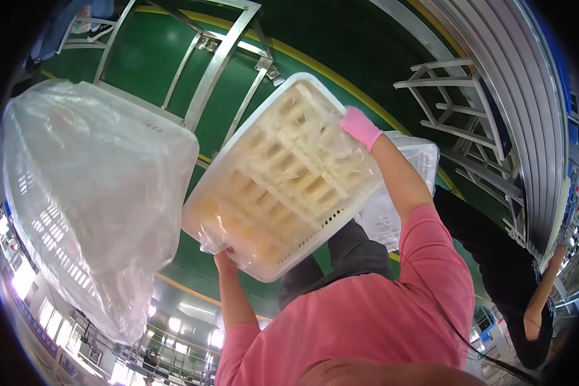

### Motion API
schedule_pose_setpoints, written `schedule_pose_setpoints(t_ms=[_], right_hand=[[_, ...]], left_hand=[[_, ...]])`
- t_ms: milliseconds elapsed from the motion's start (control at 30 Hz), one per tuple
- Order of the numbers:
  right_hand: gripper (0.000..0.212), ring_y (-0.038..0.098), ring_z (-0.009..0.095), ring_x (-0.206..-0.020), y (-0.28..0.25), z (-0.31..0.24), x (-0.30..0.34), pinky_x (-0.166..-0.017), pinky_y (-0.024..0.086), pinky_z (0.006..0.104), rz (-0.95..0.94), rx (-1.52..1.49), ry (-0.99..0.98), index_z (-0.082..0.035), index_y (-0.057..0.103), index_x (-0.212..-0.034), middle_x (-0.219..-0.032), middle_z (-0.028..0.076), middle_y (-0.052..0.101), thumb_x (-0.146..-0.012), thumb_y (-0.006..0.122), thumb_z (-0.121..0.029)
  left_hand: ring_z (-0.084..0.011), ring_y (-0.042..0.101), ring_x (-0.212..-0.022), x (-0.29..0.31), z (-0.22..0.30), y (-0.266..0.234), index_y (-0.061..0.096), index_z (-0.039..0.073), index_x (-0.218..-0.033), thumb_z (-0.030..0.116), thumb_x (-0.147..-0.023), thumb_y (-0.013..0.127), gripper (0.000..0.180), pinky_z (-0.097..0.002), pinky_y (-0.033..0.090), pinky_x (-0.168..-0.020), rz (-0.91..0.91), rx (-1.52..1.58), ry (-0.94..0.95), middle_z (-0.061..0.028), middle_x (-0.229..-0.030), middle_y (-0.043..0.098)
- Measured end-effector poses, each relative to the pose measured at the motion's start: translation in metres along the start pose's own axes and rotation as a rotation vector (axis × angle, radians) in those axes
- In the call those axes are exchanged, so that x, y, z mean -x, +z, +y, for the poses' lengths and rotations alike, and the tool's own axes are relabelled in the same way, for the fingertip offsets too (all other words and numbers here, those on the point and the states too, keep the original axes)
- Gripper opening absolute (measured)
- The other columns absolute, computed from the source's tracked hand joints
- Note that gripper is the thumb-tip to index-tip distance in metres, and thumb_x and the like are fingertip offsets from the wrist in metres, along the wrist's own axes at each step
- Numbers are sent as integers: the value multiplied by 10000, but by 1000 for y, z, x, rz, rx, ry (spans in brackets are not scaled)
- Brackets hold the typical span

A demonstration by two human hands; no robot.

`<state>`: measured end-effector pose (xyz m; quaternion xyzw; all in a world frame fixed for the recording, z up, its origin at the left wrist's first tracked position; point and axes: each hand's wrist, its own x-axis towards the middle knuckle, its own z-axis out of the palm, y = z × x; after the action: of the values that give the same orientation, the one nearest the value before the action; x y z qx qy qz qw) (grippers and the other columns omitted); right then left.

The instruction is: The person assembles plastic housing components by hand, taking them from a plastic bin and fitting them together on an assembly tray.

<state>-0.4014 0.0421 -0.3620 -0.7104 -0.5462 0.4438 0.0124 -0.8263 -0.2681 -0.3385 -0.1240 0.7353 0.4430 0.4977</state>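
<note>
A white plastic crate [312, 233] hangs tilted in front of me, held between my two hands. Inside lie rows of pale, yellowish pieces [280, 164] under clear plastic film, too blurred to name. At its far right edge my right hand [361, 127], in a pink glove, is closed on the rim. My left hand [226, 257], apparently bare, grips the near left corner, where the film [213, 239] bunches up; most of its fingers are hidden. To the left stands another white crate [188, 138], with a clear plastic bag [103, 174] draped over it.
Metal frames [212, 71] stand on the green floor [157, 48] beyond the crates. Another film-covered white crate [424, 157] sits behind my right arm. At the right are a metal rack [453, 83], a long ridged metal surface [527, 109] and another person's arm [540, 302].
</note>
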Motion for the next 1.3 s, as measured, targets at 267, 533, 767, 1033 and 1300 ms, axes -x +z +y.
schedule_pose_setpoints(t_ms=[267, 533, 767, 1033, 1300], right_hand=[[340, 483, 387, -991, -17, -53, 119, -847, 385, 377, -122, 19, -170, 43, 469, -963, -1014, 285, 512, -707, 462, -180], [479, 514, 327, -950, -56, -15, 266, -821, 396, 364, 46, -342, -183, 38, 408, -1126, -985, 234, 527, -743, 469, -242], [365, 434, 51, -514, -130, 16, 389, -437, 359, 198, 189, -604, -79, -4, 479, -1063, -698, -8, 495, -734, 487, -162], [266, 408, 47, -508, -178, 50, 500, -467, 366, 191, 491, -985, -42, -7, 515, -953, -646, -41, 445, -718, 472, -124], [376, 582, 174, -793, -187, 87, 536, -700, 459, 273, 635, -1048, -41, 42, 505, -1073, -951, 96, 583, -744, 471, -137]], left_hand=[[-232, 547, -890, 37, 14, -118, 506, 23, -1038, 135, -800, 501, 263, -372, 464, -772, -217, -197, -55, -86, -964, 553], [-179, 540, -828, 69, 63, -98, 488, 14, -1093, 137, -777, 542, 343, -312, 460, -691, -310, -168, -63, -63, -896, 545], [-167, 513, -594, 116, 93, 8, 568, 21, -801, 111, -684, 557, 148, -298, 408, -521, -419, -478, 180, -50, -673, 533], [-168, 479, -483, 210, 154, 171, 542, 9, -622, 80, -698, 514, 108, -306, 377, -460, -778, -778, 392, -68, -560, 506], [-189, 496, -481, 331, 242, 319, 550, -34, -687, 115, -720, 565, 153, -332, 408, -434, -888, -1151, 497, -104, -607, 516]])
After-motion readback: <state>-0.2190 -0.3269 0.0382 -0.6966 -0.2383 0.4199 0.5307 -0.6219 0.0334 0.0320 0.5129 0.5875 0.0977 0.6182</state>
